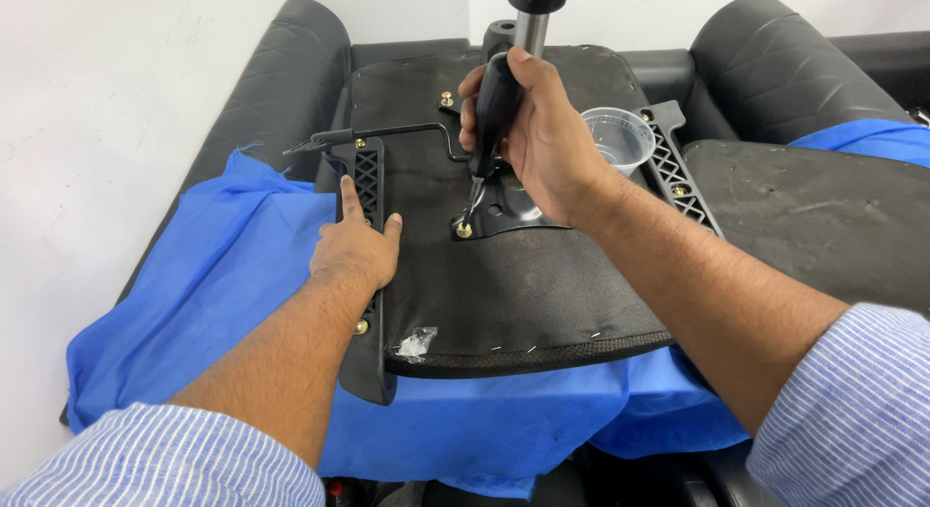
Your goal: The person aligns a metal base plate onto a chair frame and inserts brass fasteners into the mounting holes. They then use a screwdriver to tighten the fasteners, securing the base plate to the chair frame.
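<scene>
Two hands on upturned chair seat (504,294), lying across blue cloth (213,275). Right hand (538,139) fisted round screwdriver (492,110), tip on brass screw (464,230) at metal plate (513,209) corner. Left hand (356,247) flat, fingers spread, pressing armrest bracket (368,178). Best kept: shaft upright, pressure straight down.

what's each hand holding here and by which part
The right hand grips a black-handled screwdriver by its handle, tip at a brass screw. The left hand holds nothing; it rests flat on the black plastic armrest bracket.
</scene>
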